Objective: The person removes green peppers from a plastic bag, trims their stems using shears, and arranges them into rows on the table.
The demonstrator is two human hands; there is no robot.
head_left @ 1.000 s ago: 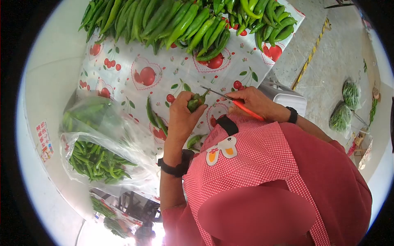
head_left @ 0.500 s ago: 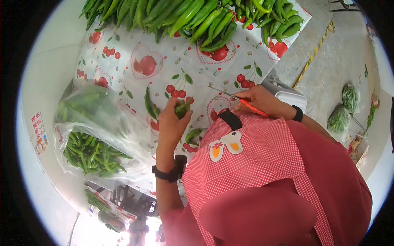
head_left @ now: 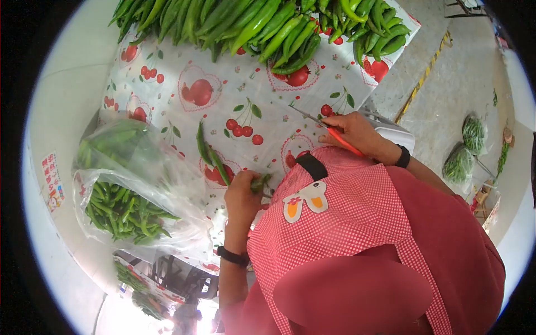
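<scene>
The left hand's fingers have come down the cloth toward the apron since the earlier frame, where they held a green pepper higher up; they are curled now at a green pepper near the apron's edge, partly hidden by the hand, so I can't tell whether they grip it or are letting go; nor can I tell whether it's the one held before or the one that lay there. The right hand has hardly shifted; its fingers are closed round the red handles of the scissors, blades reaching out over the cloth.

Just beyond the left hand, two slender peppers lie on the fruit-printed tablecloth; further left, a clear plastic bag bulges with small peppers; a big heap of long peppers runs across the far side. The checked apron covers the near edge of the table; past the right hand there's a white bin, then bagged greens on the floor.
</scene>
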